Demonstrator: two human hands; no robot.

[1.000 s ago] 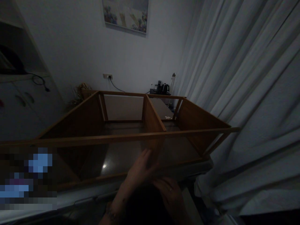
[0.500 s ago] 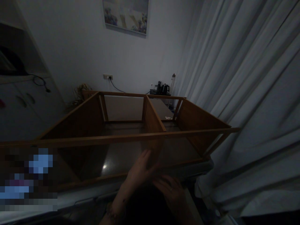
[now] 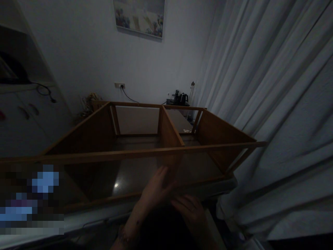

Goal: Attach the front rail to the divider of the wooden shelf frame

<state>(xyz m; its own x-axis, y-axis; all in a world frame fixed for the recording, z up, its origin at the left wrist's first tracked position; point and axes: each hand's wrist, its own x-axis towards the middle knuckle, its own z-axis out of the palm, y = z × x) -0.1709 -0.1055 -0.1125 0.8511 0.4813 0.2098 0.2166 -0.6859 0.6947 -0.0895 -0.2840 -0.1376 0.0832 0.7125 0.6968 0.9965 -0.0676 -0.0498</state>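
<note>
A brown wooden furniture frame (image 3: 130, 152) with open compartments stretches across the view. Its upright divider (image 3: 171, 126) splits the middle from the right part. My left hand (image 3: 157, 187) is in front of this divider, below the near top rail, fingers stretched forward and thumb apart. Nothing shows in it, and whether it touches the wood is hard to tell in the dim light. Lower and to the right is my right hand (image 3: 191, 208), its fingers extended to the left and slightly bent, with nothing visible in them. The two hands are close together but apart.
White curtains (image 3: 286, 104) hang along the right side. Behind the frame stand a black kettle (image 3: 183, 99) and a wall socket (image 3: 119, 85) with a plugged-in cord. White cabinets (image 3: 26, 118) are at the left. A pixelated patch hides the lower left.
My right hand has turned slightly, and its fingers have shifted a little. My left hand and the wooden frame stay practically where they were.
</note>
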